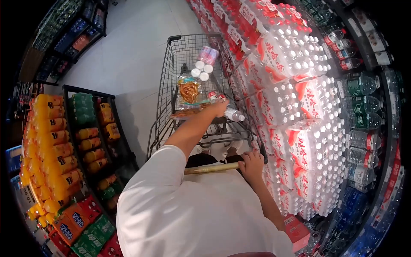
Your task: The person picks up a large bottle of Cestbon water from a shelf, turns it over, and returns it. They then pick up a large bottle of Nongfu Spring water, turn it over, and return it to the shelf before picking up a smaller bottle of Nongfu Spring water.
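Mid-frame, the left hand [220,108] partly covers a clear bottle [234,114] in the cart [174,38], its grip too hidden to tell; below, the right hand [252,163] curls around the handle [214,168], hiding its right end

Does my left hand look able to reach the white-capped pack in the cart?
Likely yes: your left hand is inside the cart and nothing covers the white-capped pack, though you may need to leave the bottle and lean forward.

Left hand [220,108] reaches far forward; right hand [252,164] curls nearer the body.
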Action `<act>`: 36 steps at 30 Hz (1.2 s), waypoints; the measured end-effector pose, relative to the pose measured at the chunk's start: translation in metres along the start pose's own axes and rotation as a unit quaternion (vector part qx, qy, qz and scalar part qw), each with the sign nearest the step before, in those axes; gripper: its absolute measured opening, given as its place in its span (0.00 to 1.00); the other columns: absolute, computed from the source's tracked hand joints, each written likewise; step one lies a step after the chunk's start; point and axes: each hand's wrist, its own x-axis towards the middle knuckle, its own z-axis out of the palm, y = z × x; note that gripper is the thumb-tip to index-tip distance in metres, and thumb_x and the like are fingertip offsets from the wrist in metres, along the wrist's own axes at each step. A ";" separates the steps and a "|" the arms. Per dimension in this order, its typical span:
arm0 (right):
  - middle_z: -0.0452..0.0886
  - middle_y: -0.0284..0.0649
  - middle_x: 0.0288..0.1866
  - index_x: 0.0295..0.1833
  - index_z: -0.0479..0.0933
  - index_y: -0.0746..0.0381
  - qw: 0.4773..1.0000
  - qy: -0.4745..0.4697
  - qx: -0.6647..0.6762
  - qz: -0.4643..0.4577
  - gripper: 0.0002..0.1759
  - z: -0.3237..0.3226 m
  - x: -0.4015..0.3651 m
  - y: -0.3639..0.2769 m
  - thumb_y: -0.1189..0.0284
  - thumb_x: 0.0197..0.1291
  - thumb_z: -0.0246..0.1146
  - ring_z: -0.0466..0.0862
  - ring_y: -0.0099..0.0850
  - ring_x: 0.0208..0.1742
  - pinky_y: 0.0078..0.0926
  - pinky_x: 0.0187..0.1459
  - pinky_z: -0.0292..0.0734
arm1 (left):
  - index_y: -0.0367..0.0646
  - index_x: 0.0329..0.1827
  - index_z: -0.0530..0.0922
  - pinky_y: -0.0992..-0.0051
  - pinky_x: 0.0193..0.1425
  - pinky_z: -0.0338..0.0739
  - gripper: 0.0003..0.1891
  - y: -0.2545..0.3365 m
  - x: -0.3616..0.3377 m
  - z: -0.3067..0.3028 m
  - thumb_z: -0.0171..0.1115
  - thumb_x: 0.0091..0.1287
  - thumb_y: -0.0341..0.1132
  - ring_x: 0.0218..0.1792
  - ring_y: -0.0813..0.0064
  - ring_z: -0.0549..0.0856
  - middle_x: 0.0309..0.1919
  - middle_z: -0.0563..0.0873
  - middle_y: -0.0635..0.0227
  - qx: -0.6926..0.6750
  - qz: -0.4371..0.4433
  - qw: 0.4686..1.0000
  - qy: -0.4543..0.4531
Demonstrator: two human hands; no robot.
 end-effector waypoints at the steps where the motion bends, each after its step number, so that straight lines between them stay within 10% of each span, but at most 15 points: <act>1: 0.81 0.36 0.44 0.44 0.81 0.58 1.000 0.004 0.004 0.003 0.17 0.001 -0.002 -0.001 0.59 0.53 0.66 0.78 0.38 0.50 0.42 0.54 0.66 | 0.53 0.73 0.63 0.55 0.68 0.69 0.38 0.000 0.015 0.021 0.68 0.58 0.35 0.66 0.42 0.74 0.69 0.71 0.51 0.019 0.022 1.000 0.011; 7: 0.81 0.35 0.42 0.40 0.80 0.58 0.999 0.034 0.009 0.026 0.17 0.012 -0.004 -0.002 0.60 0.47 0.64 0.78 0.38 0.46 0.41 0.52 0.67 | 0.56 0.65 0.69 0.56 0.51 0.80 0.39 0.035 0.017 0.023 0.76 0.47 0.35 0.54 0.55 0.83 0.59 0.80 0.63 0.079 0.083 0.991 -0.066; 11: 0.81 0.35 0.41 0.38 0.80 0.58 0.998 0.043 -0.012 0.037 0.17 0.011 -0.004 0.005 0.58 0.46 0.63 0.78 0.37 0.44 0.40 0.50 0.68 | 0.57 0.62 0.72 0.59 0.53 0.80 0.37 0.003 0.003 0.014 0.77 0.45 0.37 0.55 0.57 0.82 0.53 0.83 0.65 0.003 0.189 0.980 0.055; 14: 0.80 0.35 0.41 0.37 0.80 0.58 0.998 0.053 -0.021 0.029 0.18 0.010 -0.001 0.014 0.55 0.48 0.62 0.79 0.35 0.44 0.38 0.48 0.68 | 0.56 0.61 0.74 0.61 0.57 0.79 0.34 -0.012 -0.033 -0.021 0.76 0.47 0.35 0.59 0.59 0.80 0.56 0.81 0.67 -0.050 0.103 0.986 0.120; 24: 0.81 0.35 0.38 0.37 0.81 0.60 0.996 0.074 -0.038 0.028 0.23 0.019 0.003 0.029 0.51 0.57 0.54 0.80 0.35 0.42 0.37 0.46 0.68 | 0.51 0.62 0.73 0.61 0.63 0.77 0.25 -0.147 -0.003 0.047 0.60 0.60 0.26 0.67 0.55 0.73 0.66 0.74 0.62 0.148 0.106 0.983 0.030; 28: 0.81 0.36 0.37 0.35 0.81 0.60 0.996 0.072 -0.044 0.033 0.25 0.021 0.004 0.030 0.50 0.59 0.51 0.81 0.34 0.40 0.36 0.45 0.68 | 0.48 0.63 0.72 0.58 0.62 0.77 0.23 -0.140 0.010 0.067 0.58 0.63 0.31 0.60 0.52 0.80 0.60 0.79 0.56 0.122 -0.107 0.986 -0.049; 36: 0.81 0.35 0.35 0.34 0.80 0.60 0.995 0.075 -0.048 0.036 0.26 0.023 0.006 0.032 0.49 0.60 0.49 0.81 0.33 0.38 0.35 0.43 0.67 | 0.63 0.78 0.59 0.48 0.70 0.62 0.39 -0.084 0.070 0.058 0.57 0.64 0.63 0.63 0.48 0.79 0.60 0.82 0.54 -0.057 -0.168 0.982 -0.070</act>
